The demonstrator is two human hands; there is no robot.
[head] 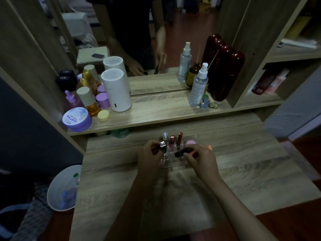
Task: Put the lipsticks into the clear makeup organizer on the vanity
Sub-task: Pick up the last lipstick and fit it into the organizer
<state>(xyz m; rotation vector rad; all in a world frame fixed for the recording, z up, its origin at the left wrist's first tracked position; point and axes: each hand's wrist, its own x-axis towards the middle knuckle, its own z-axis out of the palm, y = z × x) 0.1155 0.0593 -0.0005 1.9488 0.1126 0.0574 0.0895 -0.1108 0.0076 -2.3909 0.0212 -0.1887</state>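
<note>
The clear makeup organizer [171, 160] sits in the middle of the wooden vanity top, partly behind my hands. Standing upright in its back slots are a clear-capped tube [165, 136], a red tube [172, 140] and a dark red lipstick [180, 137]. A pink round item [190, 143] lies at its right back corner. My left hand [150, 152] is shut on a dark lipstick with a silver end [162, 145] at the organizer's left side. My right hand [201, 156] grips a dark lipstick [182, 152], held tilted over the organizer's slots.
A raised shelf behind carries a white cylinder [116, 90], purple jars, an amber bottle [89, 101] and a purple tin [77, 120] at left, and spray bottles [198, 86] and dark red containers [224, 70] at right. A mirror stands behind. A white bin [64, 188] sits on the floor, left.
</note>
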